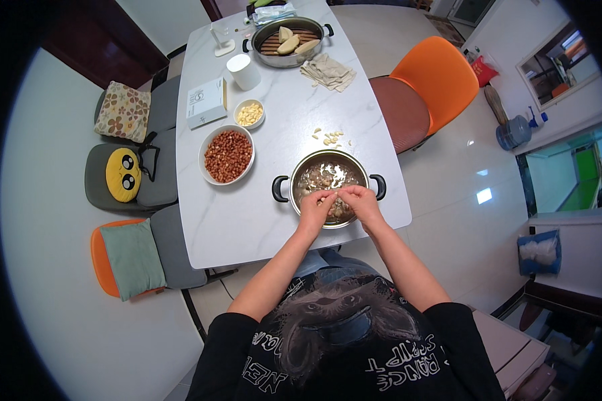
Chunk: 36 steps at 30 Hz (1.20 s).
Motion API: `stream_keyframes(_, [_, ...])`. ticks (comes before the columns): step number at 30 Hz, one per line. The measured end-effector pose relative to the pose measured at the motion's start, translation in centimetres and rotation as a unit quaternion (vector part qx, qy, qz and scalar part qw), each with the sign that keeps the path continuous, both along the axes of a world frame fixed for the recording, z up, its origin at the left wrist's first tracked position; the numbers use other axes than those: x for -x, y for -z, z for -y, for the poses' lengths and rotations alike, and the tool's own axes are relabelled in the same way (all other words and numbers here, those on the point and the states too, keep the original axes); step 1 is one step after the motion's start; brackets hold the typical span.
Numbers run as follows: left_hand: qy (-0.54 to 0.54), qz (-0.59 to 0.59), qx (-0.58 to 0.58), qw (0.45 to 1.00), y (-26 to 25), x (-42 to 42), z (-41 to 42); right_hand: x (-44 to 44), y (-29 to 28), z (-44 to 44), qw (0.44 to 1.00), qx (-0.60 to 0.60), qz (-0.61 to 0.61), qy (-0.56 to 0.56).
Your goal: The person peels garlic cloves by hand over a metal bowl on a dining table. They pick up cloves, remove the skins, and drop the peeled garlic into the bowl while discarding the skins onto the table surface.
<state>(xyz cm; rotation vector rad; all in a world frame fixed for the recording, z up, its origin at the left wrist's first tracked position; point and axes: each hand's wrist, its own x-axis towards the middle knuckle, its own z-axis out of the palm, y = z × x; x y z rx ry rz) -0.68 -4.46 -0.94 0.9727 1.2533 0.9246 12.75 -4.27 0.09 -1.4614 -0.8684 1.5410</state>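
Note:
My left hand and my right hand meet over the near half of a steel pot with black side handles. Their fingertips pinch a small pale piece, apparently a garlic clove, mostly covered by the fingers. Water in the pot holds brownish and pale bits; glare blurs what they are. Just beyond the rim, several loose peeled garlic cloves lie on the marbled table. A small white bowl of pale cloves stands farther off, left of them. Nearer, a larger white bowl contains reddish-brown peanuts.
A wide steel steamer pan with pale buns on slats sits at the far end. Near it are a crumpled cloth, a white canister and a light-blue box. An orange chair flanks the table's right edge; cushioned chairs line the left.

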Motion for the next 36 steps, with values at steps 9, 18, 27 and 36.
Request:
stream_keyframes(9, [-0.001, -0.029, -0.006, 1.000, -0.4, 0.1, -0.1, 0.6, 0.2, -0.2, 1.000, -0.007, 0.003, 0.004])
stream_keyframes(18, [-0.023, 0.278, 0.172, 0.945, 0.0, 0.7, -0.2, 1.2, -0.6, -0.1, 0.999, 0.007, -0.054, 0.008])
stream_keyframes(27, [-0.018, 0.361, 0.194, 0.912, 1.7, 0.9, -0.6, 1.5, 0.7, 0.0, 0.998, -0.046, -0.047, -0.014])
stream_keyframes(36, [-0.027, 0.267, 0.187, 0.945, 0.5, 1.5, -0.5, 0.8, 0.7, -0.3, 0.996, -0.063, 0.057, -0.006])
